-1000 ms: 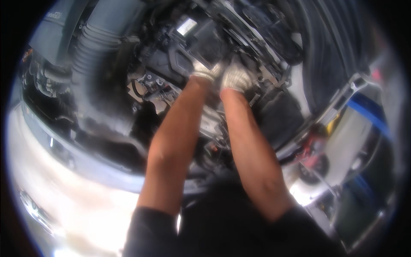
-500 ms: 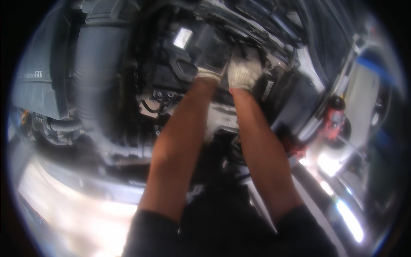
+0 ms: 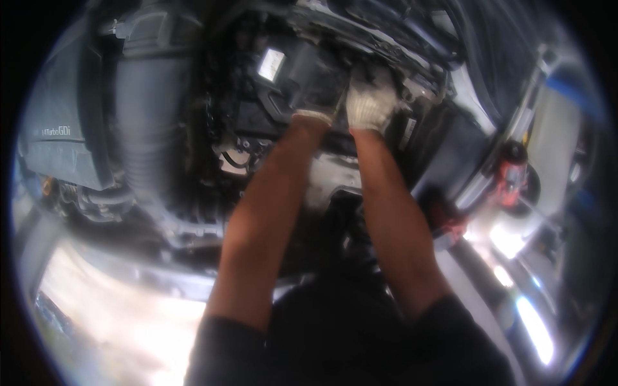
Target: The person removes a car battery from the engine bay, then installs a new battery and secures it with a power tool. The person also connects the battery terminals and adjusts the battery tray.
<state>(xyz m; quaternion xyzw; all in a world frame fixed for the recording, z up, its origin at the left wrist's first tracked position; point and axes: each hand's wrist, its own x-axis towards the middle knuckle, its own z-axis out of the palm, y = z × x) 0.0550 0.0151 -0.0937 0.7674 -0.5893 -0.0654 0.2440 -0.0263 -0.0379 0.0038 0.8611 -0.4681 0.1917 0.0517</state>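
Note:
Both of my hands reach into an engine bay, in cream knitted work gloves. They are close together at a black plastic box-like part (image 3: 293,74) with a white label. Of my left hand (image 3: 313,116) only the glove's cuff shows clearly, at the near edge of this part; its fingers are hidden or blend into the dark plastic. My right hand (image 3: 371,103) lies just right of it, back of the glove upward, fingers pointing away and down into shadow. What either hand grips cannot be made out.
A ribbed dark air duct (image 3: 151,122) and a grey engine cover (image 3: 67,128) fill the left side. A red-and-black tool (image 3: 512,170) rests at the right, beside the bright car edge. A pale metal bracket (image 3: 335,174) shows between my forearms.
The view has shifted slightly, so the engine cover and the red tool appear a little lower. My hands stay at the same black part, with only small movement.

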